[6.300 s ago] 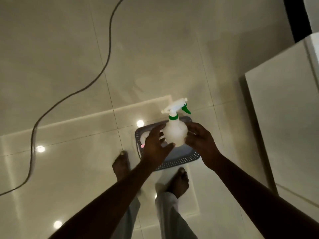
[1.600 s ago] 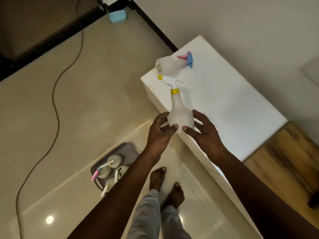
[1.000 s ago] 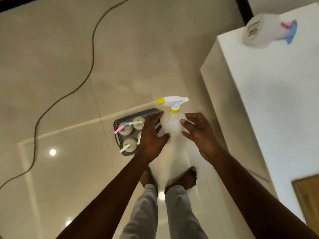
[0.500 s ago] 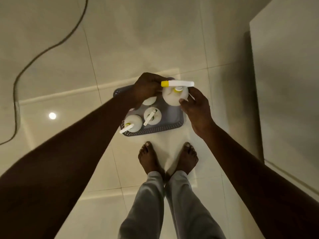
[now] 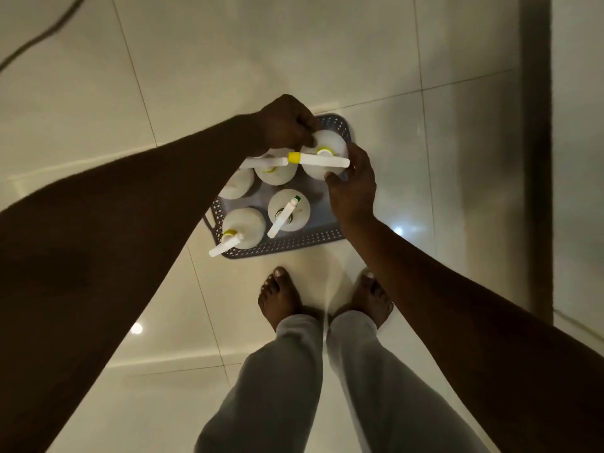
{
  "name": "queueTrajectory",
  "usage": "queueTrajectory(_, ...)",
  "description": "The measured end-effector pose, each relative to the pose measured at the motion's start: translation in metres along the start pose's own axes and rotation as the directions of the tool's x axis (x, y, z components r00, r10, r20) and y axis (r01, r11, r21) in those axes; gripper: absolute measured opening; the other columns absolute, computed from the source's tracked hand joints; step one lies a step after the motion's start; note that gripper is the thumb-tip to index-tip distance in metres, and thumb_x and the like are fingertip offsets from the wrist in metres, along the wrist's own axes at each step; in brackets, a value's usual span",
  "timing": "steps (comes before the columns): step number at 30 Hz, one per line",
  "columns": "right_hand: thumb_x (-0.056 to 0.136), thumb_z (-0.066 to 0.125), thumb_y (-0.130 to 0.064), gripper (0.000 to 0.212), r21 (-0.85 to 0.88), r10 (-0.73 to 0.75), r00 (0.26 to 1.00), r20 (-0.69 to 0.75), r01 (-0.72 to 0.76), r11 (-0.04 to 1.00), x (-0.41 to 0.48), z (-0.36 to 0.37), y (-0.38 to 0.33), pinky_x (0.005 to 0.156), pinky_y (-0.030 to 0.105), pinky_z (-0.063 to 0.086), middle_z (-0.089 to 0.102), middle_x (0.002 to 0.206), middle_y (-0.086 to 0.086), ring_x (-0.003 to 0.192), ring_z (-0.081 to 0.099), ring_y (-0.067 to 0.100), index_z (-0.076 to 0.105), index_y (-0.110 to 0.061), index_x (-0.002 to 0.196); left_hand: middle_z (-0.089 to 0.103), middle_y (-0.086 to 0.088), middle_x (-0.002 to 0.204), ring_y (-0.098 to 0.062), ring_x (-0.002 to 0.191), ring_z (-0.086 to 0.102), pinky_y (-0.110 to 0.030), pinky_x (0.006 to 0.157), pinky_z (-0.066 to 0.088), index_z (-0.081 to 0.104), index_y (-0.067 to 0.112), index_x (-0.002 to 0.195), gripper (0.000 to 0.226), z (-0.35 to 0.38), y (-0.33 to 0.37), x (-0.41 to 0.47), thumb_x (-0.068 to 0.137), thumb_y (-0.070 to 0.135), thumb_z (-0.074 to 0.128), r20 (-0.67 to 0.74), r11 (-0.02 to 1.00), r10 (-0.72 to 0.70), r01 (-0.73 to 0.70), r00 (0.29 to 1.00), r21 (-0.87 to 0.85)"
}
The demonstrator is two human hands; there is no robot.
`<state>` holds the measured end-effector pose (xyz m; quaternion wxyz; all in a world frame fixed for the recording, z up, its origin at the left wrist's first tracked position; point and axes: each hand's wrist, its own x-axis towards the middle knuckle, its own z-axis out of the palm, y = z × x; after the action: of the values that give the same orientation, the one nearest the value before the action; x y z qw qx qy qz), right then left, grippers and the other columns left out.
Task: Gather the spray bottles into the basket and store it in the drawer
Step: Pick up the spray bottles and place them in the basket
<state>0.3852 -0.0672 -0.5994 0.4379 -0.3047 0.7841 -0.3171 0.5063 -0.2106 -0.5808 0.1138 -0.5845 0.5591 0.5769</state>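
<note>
Item: yellow-nozzle spray bottle (image 5: 327,148), white, upright, now lower than half a second ago and standing in the far right corner of the basket (image 5: 294,241), just beside the other bottles. Left hand (image 5: 287,124): fingers curled closed against the bottle's far left shoulder, gripping it. Right hand (image 5: 351,188): fingers bent round the bottle's near right side, thumb tip touching the body below the trigger head; the hold reads as a two-handed grip. Both arms reach further down than a second ago, when the bottle was carried at waist height above the floor. Basket: grey, perforated plastic, rectangular, resting flat on the floor (image 5: 425,158) just ahead of the person's bare feet (image 5: 281,297). Contents besides: green-nozzle spray bottle (image 5: 289,210) in the near row, centre; a yellow-collared spray bottle (image 5: 243,228) at the near left, its nozzle overhanging the rim; a further bottle (image 5: 276,170) beside the held one; another white bottle (image 5: 240,184), partly hidden under the left forearm. Floor: glossy cream tiles with thin joints, ceiling lights mirrored as bright spots. A dark cable (image 5: 36,37) crosses the upper left corner. White cabinet side (image 5: 578,158) along the right edge, dark shadow at its foot. Person wears light grey trousers (image 5: 287,380).
</note>
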Motion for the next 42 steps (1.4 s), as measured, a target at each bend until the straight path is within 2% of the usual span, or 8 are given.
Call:
queueTrajectory(13,0.087,0.077,0.0,0.061,-0.013,0.008,0.993,-0.116,-0.01,1.0,0.006,0.029,0.01,0.117,0.035,0.043,0.059,0.145,0.022,0.139,0.055,0.034,0.053,0.007,0.143,0.072,-0.022,0.121,-0.026,0.099,0.067,-0.046,0.103,0.058,0.073,-0.002,0.124,0.039,-0.005,-0.003,0.031,0.085,-0.001,0.078,0.081,0.993,-0.016,0.007,0.997,0.117)
queueTrajectory(20,0.085,0.074,0.006,0.064,-0.044,0.073,0.997,-0.02,-0.073,0.996,0.006,0.021,0.006,0.117,0.044,0.044,0.059,0.146,0.019,0.14,0.054,0.032,0.053,0.002,0.145,0.071,0.0,0.08,-0.013,0.077,0.06,-0.03,0.082,0.051,0.074,-0.002,0.118,0.027,-0.016,0.011,0.021,0.093,-0.001,0.062,0.057,0.996,-0.064,0.06,0.996,0.069)
queueTrajectory(24,0.082,0.071,0.007,0.061,-0.016,0.121,0.993,-0.008,-0.122,0.992,-0.021,-0.014,-0.017,0.112,0.036,0.048,0.064,0.14,0.013,0.132,0.059,0.029,0.058,-0.004,0.14,0.06,-0.024,0.14,-0.031,0.131,0.058,-0.035,0.11,0.043,0.056,-0.004,0.143,0.04,0.02,-0.005,-0.032,0.105,0.007,0.047,-0.238,0.929,-0.349,0.367,0.907,0.038)
queueTrajectory(27,0.083,0.072,0.006,0.064,0.037,0.176,0.984,-0.004,-0.176,0.984,-0.048,-0.053,-0.047,0.105,0.024,0.045,0.061,0.144,0.009,0.133,0.058,0.026,0.055,-0.007,0.143,0.019,-0.01,0.172,-0.025,0.158,0.024,-0.033,0.126,0.018,0.009,0.005,0.165,0.052,0.14,-0.051,-0.159,0.114,0.019,0.011,-0.159,0.918,-0.389,0.396,0.907,0.013)
queueTrajectory(29,0.084,0.073,0.006,0.064,0.104,0.186,0.983,-0.012,-0.184,0.977,-0.064,-0.083,-0.076,0.106,0.025,0.046,0.059,0.145,0.008,0.135,0.057,0.025,0.056,-0.008,0.143,0.018,-0.007,0.173,-0.021,0.158,0.027,-0.032,0.125,0.022,0.005,0.004,0.165,0.052,0.127,-0.032,-0.18,0.115,0.018,0.011,-0.057,0.944,-0.237,0.243,0.97,0.224)
queueTrajectory(31,0.086,0.074,0.003,0.063,0.161,0.196,0.981,-0.016,-0.191,0.968,-0.075,-0.112,-0.111,0.107,0.029,0.049,0.058,0.147,0.002,0.136,0.056,0.023,0.056,-0.013,0.144,0.039,-0.011,0.165,-0.022,0.151,0.041,-0.03,0.12,0.033,0.03,0.003,0.16,0.05,0.027,0.044,-0.16,0.113,0.017,0.032,-0.148,0.956,-0.058,0.098,0.987,0.278)
queueTrajectory(34,0.088,0.075,-0.003,0.058,0.241,0.166,0.985,-0.045,-0.151,0.959,-0.097,-0.162,-0.171,0.108,0.035,0.052,0.058,0.145,-0.006,0.136,0.055,0.018,0.059,-0.02,0.141,0.071,0.001,0.13,-0.016,0.124,0.065,-0.022,0.1,0.044,0.071,0.014,0.126,0.029,-0.048,0.168,-0.19,0.099,0.02,0.062,-0.293,0.986,0.133,-0.155,0.947,-0.053)
queueTrajectory(42,0.09,0.077,-0.013,0.052,0.366,0.092,0.977,-0.192,-0.015,0.931,-0.141,-0.286,-0.279,0.112,0.044,0.05,0.059,0.143,-0.015,0.134,0.054,0.006,0.062,-0.031,0.136,0.071,0.012,0.126,-0.006,0.111,0.069,-0.025,0.098,0.047,0.071,0.031,0.124,0.029,-0.052,0.293,-0.279,0.096,0.038,0.065,-0.252,0.952,0.274,-0.3,0.928,-0.069)
